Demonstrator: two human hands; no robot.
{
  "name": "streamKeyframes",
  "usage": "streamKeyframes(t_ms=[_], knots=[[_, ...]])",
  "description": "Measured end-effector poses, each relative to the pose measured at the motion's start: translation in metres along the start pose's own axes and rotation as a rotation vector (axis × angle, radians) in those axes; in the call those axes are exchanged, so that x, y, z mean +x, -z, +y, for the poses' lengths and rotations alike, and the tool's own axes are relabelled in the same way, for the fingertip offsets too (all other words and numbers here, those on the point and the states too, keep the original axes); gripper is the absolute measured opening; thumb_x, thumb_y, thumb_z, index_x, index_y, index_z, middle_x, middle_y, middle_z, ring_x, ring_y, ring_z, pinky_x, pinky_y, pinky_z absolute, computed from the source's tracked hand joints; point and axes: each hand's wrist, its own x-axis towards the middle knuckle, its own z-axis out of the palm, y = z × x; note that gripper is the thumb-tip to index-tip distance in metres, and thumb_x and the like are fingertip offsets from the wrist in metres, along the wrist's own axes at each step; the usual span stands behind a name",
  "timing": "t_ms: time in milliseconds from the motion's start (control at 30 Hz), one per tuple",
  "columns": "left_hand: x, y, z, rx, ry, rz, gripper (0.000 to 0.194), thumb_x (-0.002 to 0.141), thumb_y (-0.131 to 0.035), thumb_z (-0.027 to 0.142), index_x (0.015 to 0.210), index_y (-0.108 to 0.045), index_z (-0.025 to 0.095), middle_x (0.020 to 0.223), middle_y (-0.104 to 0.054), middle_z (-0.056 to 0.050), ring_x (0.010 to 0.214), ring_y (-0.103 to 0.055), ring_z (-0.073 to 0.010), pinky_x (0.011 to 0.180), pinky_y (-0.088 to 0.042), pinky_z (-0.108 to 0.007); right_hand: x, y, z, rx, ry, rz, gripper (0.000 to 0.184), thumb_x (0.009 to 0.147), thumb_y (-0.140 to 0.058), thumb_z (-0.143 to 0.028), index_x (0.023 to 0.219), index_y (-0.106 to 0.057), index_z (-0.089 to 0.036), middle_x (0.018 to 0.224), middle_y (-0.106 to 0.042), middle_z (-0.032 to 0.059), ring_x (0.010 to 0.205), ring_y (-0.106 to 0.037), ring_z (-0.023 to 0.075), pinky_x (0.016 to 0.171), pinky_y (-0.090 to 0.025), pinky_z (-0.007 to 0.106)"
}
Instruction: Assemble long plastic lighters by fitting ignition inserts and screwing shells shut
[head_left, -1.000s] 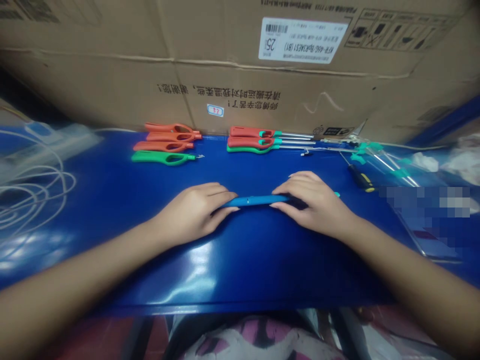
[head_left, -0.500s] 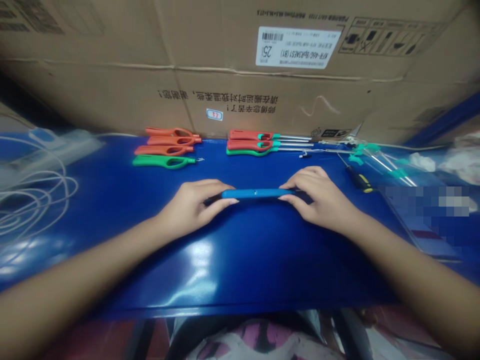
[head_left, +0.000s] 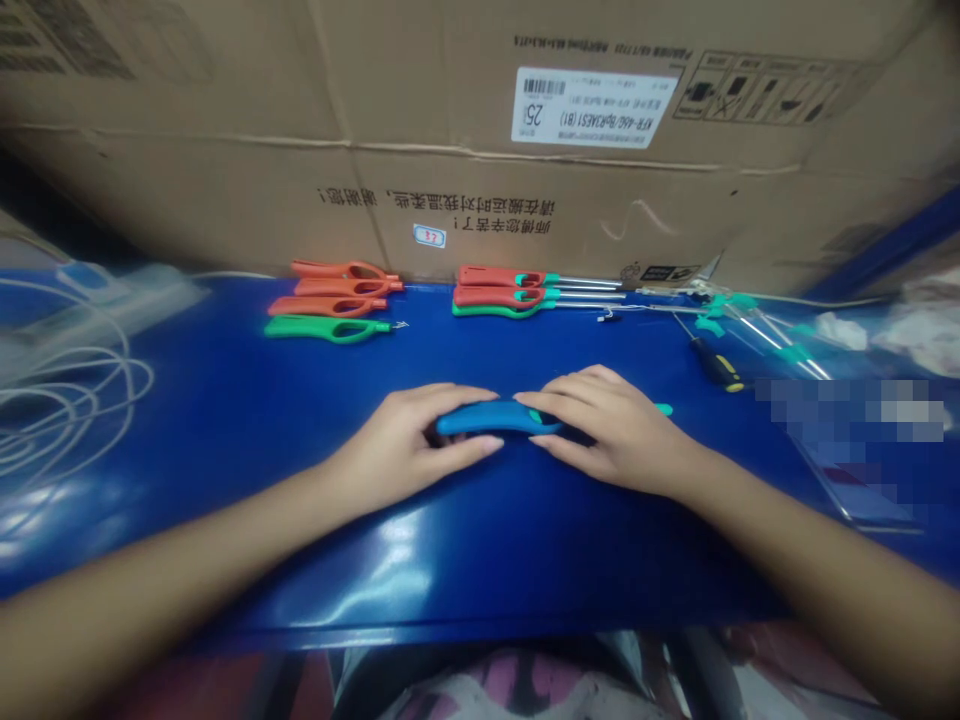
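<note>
Between my two hands lies a blue lighter body [head_left: 487, 417], a long-nosed gas lighter's handle with a bit of green trigger showing near its right end. My left hand [head_left: 412, 435] pinches its left end between thumb and fingers. At the other end, the fingers and thumb of my right hand [head_left: 611, 425] close round the handle, covering part of it. A small green tip [head_left: 663, 409] pokes out beyond my right hand. Both hands are low over the blue tabletop [head_left: 465, 560].
Orange lighter bodies [head_left: 330, 304] and a green one [head_left: 322, 328] lie back left. Red lighters with metal tubes [head_left: 510, 298] are beside them. A screwdriver [head_left: 716, 365], bagged metal tubes [head_left: 780, 335] and coiled white cable [head_left: 67, 400] flank the hands. A cardboard box [head_left: 247, 190] stands behind.
The blue lighter body has turned from its narrow edge to show its side, and come slightly nearer me. My hands have shifted inward along it, the right one more over its end.
</note>
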Motion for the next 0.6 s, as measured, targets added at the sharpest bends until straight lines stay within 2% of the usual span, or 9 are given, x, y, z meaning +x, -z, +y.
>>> streamKeyframes(t_ms=[67, 167, 300, 433, 600], knots=[[-0.003, 0.001, -0.003, 0.216, -0.181, -0.020, 0.033, 0.096, -0.064, 0.039, 0.122, -0.068, 0.020, 0.103, -0.073, -0.007, 0.088, -0.071, -0.0176, 0.082, -0.058, -0.028, 0.000, 0.001, -0.001, 0.020, 0.029, 0.002, 0.035, 0.103, -0.050, -0.034, 0.128, -0.064, -0.016, 0.113, -0.074, 0.0109, 0.101, -0.069, 0.0226, 0.087, -0.048, 0.040], [-0.005, 0.001, -0.005, 0.305, -0.293, -0.085, 0.029, 0.100, -0.057, 0.036, 0.121, -0.068, 0.018, 0.099, -0.072, -0.007, 0.087, -0.070, -0.0160, 0.080, -0.056, -0.026, 0.000, 0.002, -0.003, 0.048, 0.104, -0.004, 0.032, 0.102, -0.051, -0.032, 0.125, -0.066, -0.015, 0.113, -0.075, 0.0103, 0.102, -0.069, 0.0217, 0.089, -0.049, 0.041], [-0.007, -0.002, -0.003, 0.322, -0.358, -0.114, 0.028, 0.100, -0.057, 0.034, 0.120, -0.068, 0.017, 0.099, -0.073, -0.007, 0.086, -0.070, -0.0172, 0.080, -0.056, -0.027, 0.000, 0.000, -0.010, 0.094, 0.151, 0.001, 0.031, 0.102, -0.051, -0.031, 0.124, -0.065, -0.015, 0.116, -0.075, 0.0100, 0.103, -0.069, 0.0201, 0.091, -0.049, 0.039], [-0.008, -0.004, 0.000, 0.337, -0.366, -0.149, 0.028, 0.101, -0.055, 0.032, 0.121, -0.067, 0.015, 0.100, -0.073, -0.009, 0.088, -0.071, -0.0186, 0.080, -0.055, -0.028, -0.002, -0.004, -0.014, 0.114, 0.170, 0.070, 0.026, 0.101, -0.051, -0.025, 0.119, -0.067, -0.014, 0.111, -0.077, 0.0080, 0.095, -0.071, 0.0186, 0.088, -0.049, 0.038], [-0.004, 0.001, -0.003, 0.353, -0.347, -0.155, 0.028, 0.102, -0.055, 0.032, 0.120, -0.067, 0.015, 0.102, -0.072, -0.009, 0.090, -0.069, -0.0190, 0.080, -0.054, -0.028, 0.000, -0.002, -0.010, 0.079, 0.104, 0.054, 0.025, 0.101, -0.055, -0.032, 0.116, -0.068, -0.016, 0.112, -0.077, 0.0063, 0.096, -0.071, 0.0190, 0.092, -0.046, 0.038]])
